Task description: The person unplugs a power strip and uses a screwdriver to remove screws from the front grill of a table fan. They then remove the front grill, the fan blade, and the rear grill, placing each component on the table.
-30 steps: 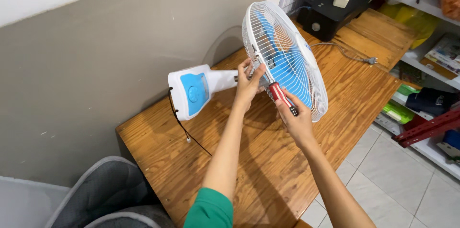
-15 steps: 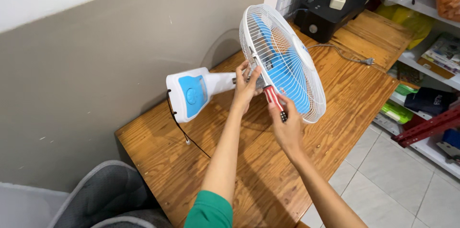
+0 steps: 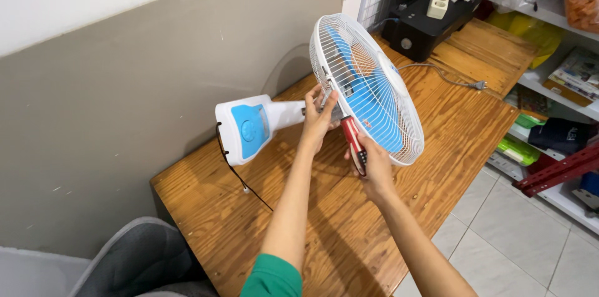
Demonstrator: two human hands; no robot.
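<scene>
Now one white fan with blue blades lies on its side on the wooden table (a single plug cord trails behind). Left hand clasps its neck by the cage; right hand is closed around one red-handled screwdriver, tip at the cage's rear.

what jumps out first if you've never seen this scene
A white and blue fan lies tipped on its side across the wooden table, its round wire cage raised. Both hands meet at the cage's back: the left hand steadies the fan's neck, while the right hand grips a red-handled screwdriver aimed at it.
</scene>
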